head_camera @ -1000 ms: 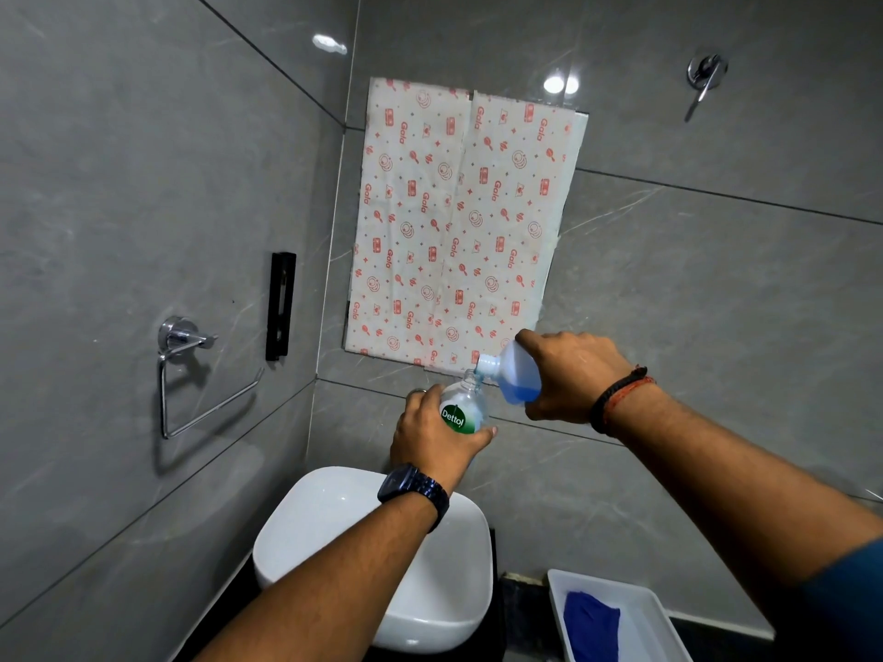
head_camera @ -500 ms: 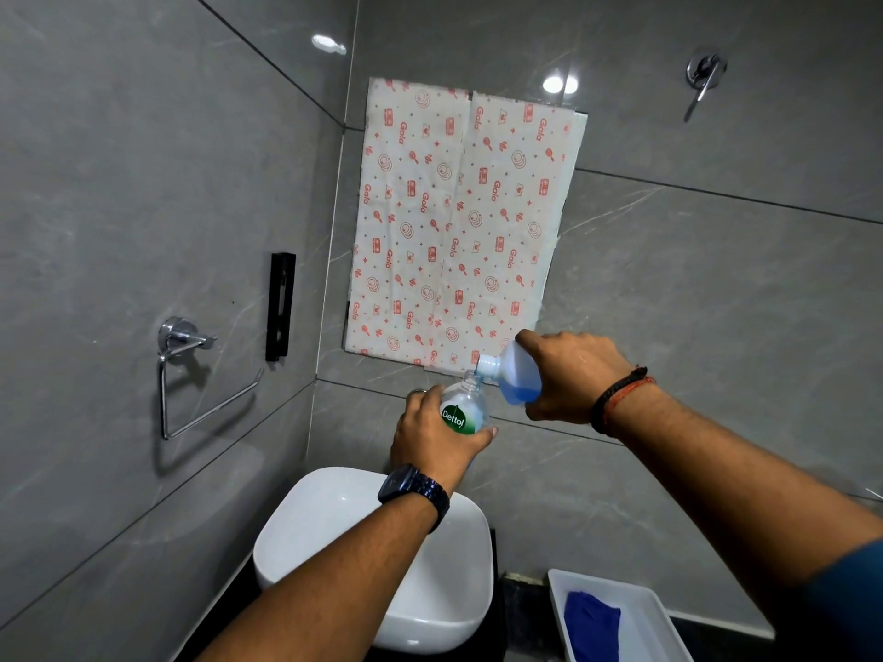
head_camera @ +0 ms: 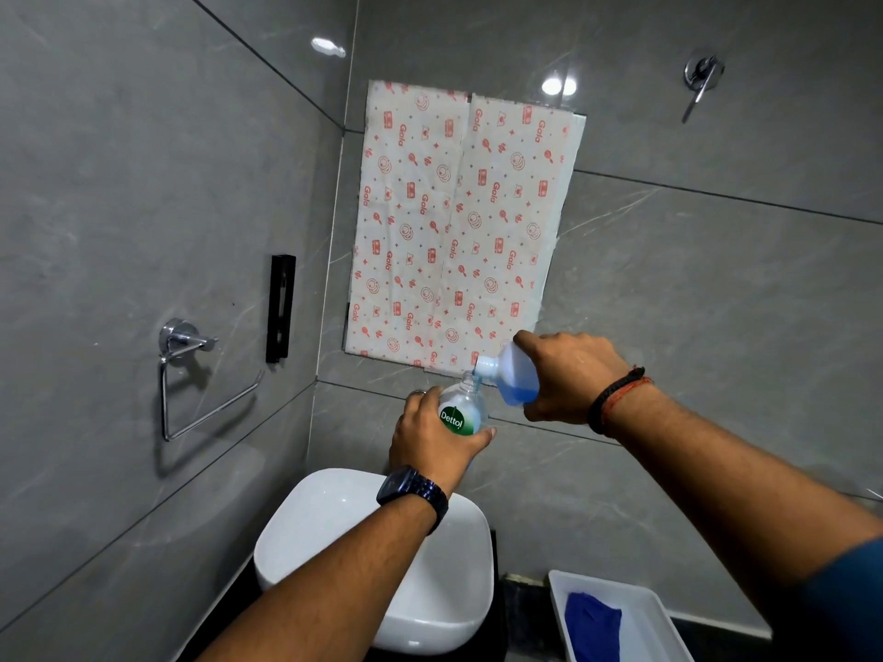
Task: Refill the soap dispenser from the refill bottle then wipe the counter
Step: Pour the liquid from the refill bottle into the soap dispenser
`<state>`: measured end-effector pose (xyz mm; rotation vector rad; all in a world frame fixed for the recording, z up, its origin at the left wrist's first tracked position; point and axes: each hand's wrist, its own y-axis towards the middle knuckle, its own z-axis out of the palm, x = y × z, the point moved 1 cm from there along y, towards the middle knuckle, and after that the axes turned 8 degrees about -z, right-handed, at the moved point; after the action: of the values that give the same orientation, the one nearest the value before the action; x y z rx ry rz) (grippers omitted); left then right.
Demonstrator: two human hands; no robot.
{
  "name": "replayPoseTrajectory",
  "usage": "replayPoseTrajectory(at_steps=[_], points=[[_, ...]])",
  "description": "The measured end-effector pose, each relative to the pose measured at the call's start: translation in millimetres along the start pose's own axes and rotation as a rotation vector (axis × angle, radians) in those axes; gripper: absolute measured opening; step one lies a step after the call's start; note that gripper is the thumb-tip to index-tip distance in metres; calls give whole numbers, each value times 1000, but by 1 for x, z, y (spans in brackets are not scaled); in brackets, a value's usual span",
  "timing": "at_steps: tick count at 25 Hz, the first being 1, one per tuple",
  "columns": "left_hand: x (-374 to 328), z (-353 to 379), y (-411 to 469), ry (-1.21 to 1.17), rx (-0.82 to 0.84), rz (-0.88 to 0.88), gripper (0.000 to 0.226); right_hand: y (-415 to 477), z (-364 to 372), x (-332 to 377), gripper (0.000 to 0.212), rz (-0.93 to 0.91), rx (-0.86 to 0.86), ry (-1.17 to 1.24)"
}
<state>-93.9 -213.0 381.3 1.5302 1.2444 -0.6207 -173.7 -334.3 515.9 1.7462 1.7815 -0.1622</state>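
Blue soap pouring: right hand point(head_camera: 568, 375) tilts refill bottle point(head_camera: 513, 379) into dispenser point(head_camera: 461, 410) gripped by left hand point(head_camera: 430, 439); cloth point(head_camera: 592, 628) untouched, tabletop unwiped.

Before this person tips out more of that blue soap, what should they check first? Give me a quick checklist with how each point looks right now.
1. Refill bottle gripped firmly in the right hand: ok.
2. Dettol dispenser held steady by the left hand: ok.
3. Refill spout over the dispenser's open neck: ok, the two mouths meet.
4. Blue soap left in the refill bottle: ok, some pools at its lower side.
5. Fill level inside the dispenser: cannot tell, the hand and label cover it.
6. Blue cloth ready for wiping: ok, it lies in the white tray.
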Motion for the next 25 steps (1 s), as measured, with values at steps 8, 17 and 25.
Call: replayPoseTrajectory(at_steps=[8, 17, 25], points=[[-2, 0, -1, -7, 10, 0, 87, -2, -1, -1, 72, 3, 12, 4], [-1, 1, -1, -10, 1, 18, 86, -4, -3, 0, 71, 6, 17, 27], [26, -13, 0, -111, 0, -2, 77, -7, 36, 12, 70, 201, -188, 610]])
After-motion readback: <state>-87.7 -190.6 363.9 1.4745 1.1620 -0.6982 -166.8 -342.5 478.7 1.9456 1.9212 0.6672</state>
